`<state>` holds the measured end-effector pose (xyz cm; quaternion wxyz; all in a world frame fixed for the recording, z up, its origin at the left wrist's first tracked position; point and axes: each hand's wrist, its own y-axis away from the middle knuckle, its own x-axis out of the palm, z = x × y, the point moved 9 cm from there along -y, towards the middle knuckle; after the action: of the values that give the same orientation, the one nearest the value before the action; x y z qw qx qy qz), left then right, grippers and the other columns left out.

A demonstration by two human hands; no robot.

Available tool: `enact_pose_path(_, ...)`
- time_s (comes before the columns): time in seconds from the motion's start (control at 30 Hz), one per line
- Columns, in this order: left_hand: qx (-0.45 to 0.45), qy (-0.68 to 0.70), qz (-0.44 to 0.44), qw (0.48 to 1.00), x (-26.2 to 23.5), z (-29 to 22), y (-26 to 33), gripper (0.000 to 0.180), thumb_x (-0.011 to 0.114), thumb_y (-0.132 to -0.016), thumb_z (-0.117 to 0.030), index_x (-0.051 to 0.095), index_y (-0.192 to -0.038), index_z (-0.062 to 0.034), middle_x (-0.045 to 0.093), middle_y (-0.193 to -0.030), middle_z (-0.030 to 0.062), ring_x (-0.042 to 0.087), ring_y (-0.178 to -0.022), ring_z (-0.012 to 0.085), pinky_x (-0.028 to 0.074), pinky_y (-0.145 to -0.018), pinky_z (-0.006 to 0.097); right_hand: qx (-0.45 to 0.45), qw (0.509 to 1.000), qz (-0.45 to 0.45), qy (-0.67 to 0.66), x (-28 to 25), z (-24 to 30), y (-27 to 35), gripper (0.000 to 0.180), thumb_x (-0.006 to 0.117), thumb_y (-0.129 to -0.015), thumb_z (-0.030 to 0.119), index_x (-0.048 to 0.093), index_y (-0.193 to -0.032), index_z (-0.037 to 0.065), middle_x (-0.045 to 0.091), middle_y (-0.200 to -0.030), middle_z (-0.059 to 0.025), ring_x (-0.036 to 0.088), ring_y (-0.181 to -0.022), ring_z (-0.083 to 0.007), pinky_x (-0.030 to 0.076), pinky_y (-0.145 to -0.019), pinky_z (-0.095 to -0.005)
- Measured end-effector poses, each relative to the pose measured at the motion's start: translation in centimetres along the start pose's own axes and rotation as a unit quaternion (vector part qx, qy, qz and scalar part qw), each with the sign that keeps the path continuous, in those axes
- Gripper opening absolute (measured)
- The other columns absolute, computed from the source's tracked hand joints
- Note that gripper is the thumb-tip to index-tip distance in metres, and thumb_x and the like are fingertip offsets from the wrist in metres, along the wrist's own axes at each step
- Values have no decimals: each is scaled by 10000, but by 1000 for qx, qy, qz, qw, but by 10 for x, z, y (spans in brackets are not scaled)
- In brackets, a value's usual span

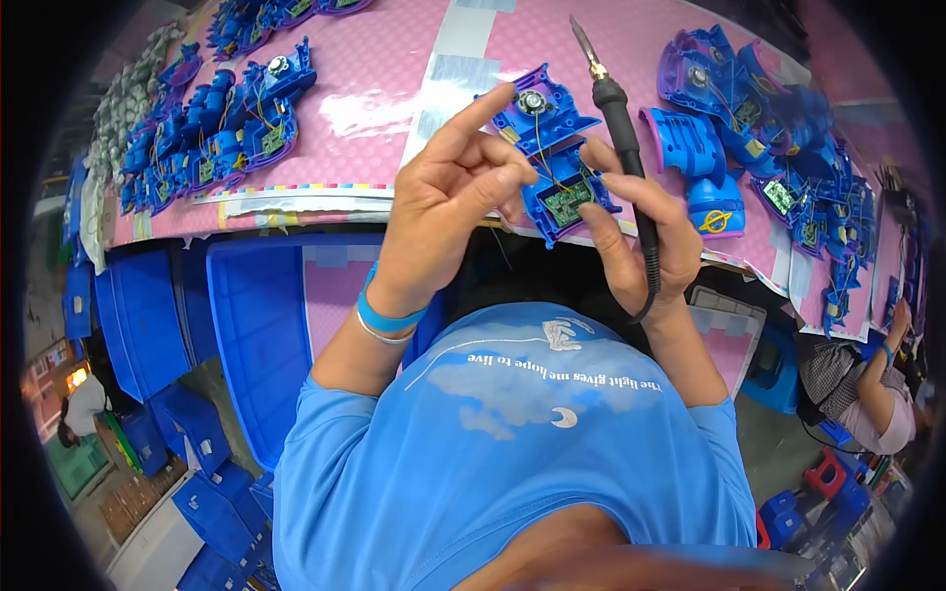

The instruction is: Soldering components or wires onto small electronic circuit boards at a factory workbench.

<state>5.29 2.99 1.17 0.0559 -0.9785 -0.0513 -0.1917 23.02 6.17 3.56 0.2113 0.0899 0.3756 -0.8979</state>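
Observation:
Right in front of me, at the table's edge, lies an opened blue plastic housing [562, 123] with a round speaker, thin wires and a green circuit board [566, 204]. My left hand [445, 192] is just left of it, index finger stretched out, thumb and bent fingers meeting by the wires. Whatever those fingers pinch is too small to make out. A black soldering iron [619, 123] rests in my right hand [658, 231], its metal tip pointing up and away from the board. The right thumb and fingertips are close to the board's right edge.
More blue housings with boards and wires [222, 128] crowd the table's left side, others [724, 89] the right. The table [370, 98] has a pink dotted cover. Blue bins [256, 345] stand below at left. Another person's arm [877, 364] shows at far right.

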Motion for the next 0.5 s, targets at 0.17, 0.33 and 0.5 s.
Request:
enact_pose_path(0.17, -10, 5, 22, 1000, 16, 11, 2, 636, 673, -983, -8, 388, -1551, 17, 687, -979, 101, 646, -777, 111, 566, -694, 246, 43, 992, -39, -110, 7, -8, -6, 405, 743, -889, -107, 567, -1237, 3, 687, -1232, -298, 720, -1130, -334, 587, -945, -435)
enact_pose_path(0.33, -33, 0, -3, 999, 9, 16, 4, 542, 712, -971, -26, 477, -1457, 23, 697, -939, 80, 654, -748, 97, 566, -663, 238, 39, 995, -33, -89, 9, -10, -5, 417, 740, -867, -145, 562, -1212, 8, 677, -1233, -282, 728, -1089, -288, 589, -949, -419)
enact_pose_path(0.5, -64, -34, -22, 997, -12, 23, 10, 437, 769, -944, -69, 588, -1326, 41, 705, -885, 65, 647, -699, 72, 539, -597, 203, 43, 994, -49, -88, 6, -6, -11, 410, 736, -862, -155, 562, -1194, 10, 696, -1165, -252, 731, -1048, -276, 590, -943, -421)
